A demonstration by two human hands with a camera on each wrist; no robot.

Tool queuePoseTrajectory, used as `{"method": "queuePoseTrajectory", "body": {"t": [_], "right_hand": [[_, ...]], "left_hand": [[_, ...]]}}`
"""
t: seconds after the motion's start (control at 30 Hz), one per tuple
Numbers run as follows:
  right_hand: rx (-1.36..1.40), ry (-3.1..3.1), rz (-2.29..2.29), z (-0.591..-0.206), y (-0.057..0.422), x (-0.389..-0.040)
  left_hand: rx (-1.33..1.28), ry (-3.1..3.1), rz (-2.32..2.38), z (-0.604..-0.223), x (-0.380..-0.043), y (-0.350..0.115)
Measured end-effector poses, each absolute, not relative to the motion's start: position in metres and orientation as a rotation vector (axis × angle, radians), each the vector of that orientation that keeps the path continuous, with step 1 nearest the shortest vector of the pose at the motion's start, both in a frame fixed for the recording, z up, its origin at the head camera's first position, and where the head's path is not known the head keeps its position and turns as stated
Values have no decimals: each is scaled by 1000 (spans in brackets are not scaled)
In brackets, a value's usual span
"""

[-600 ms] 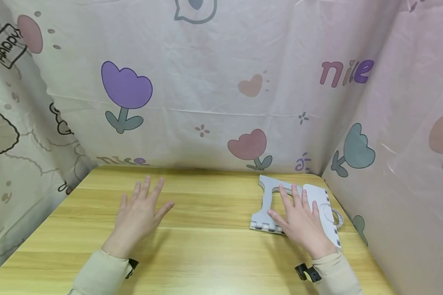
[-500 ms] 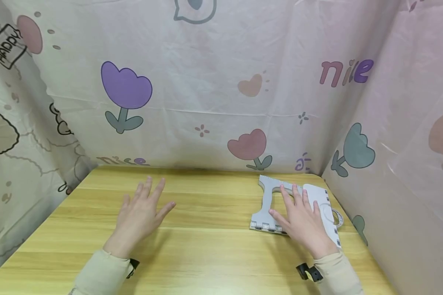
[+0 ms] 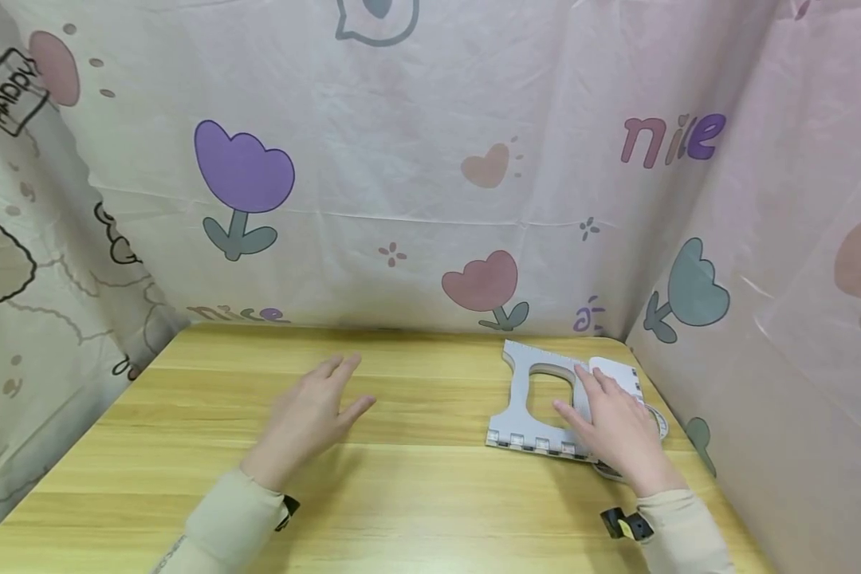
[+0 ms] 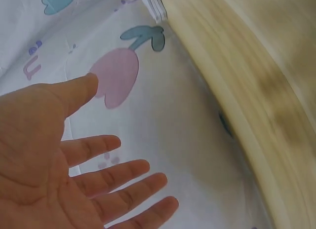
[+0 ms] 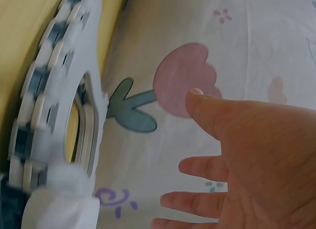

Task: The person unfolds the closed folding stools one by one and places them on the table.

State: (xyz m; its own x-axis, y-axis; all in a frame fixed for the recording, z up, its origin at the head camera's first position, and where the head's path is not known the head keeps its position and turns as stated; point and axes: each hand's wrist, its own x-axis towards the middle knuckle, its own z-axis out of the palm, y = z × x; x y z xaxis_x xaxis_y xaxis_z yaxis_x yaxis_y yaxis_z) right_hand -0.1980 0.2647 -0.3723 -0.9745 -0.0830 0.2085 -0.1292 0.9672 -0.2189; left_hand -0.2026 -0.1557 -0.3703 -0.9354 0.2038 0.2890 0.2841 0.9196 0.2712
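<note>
My right hand (image 3: 620,426) is held over the right part of what looks like a folded grey and white plastic stool (image 3: 518,399). Its fingers are spread and hold nothing. The stool lies flat at the table's right back, with a rounded cut-out and hinge-like blocks along its near edge. A white panel (image 3: 613,368) and a curved loop (image 3: 660,422) show beside the hand. In the right wrist view the thumb stands apart from the blocky edge (image 5: 42,86). My left hand (image 3: 304,418) hovers over the table at left centre, palm turned inward, fingers extended and empty.
The wooden table (image 3: 416,510) has light plank grain. A patterned cloth (image 3: 373,175) with flowers and words hangs behind it and along both sides. A black strap piece sits at each wrist, including the right one (image 3: 626,524).
My left hand has moved right and turned its palm inward. My right hand has shifted right over the stool, uncovering more of its cut-out. The stool has stayed put.
</note>
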Motion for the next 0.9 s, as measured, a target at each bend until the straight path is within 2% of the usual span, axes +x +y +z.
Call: {"method": "queuePoseTrajectory", "body": {"t": [0.9], "right_hand": [[-113, -3121, 382, -387, 345, -208]], "left_hand": [[-829, -2801, -434, -399, -233, -53]]}}
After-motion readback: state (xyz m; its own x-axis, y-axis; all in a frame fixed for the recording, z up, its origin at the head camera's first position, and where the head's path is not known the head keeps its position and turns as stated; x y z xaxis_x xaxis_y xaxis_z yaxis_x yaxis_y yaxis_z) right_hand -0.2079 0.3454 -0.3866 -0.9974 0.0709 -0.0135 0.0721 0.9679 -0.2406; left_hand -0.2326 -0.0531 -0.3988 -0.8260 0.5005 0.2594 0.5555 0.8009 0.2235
